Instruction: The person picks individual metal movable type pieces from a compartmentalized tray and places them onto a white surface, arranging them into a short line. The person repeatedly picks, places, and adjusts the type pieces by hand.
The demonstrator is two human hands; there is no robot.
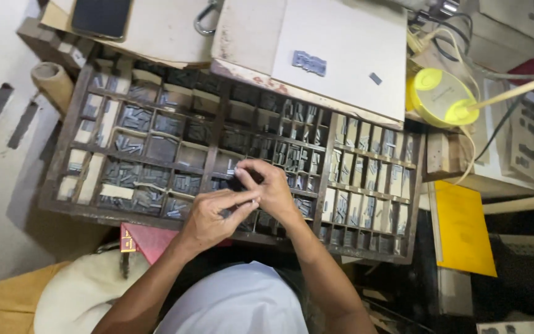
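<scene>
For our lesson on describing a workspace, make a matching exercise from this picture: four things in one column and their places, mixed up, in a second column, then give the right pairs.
Things:
1. phone
2. yellow lamp
3. wooden tray
4. yellow folder

Places:
A. right of the wooden tray's lower corner
B. under both hands, full of small metal pieces
C. top left, lying on a sheet of card
D. upper right, beside the white board

Pairs: 1-C, 2-D, 3-B, 4-A
</scene>
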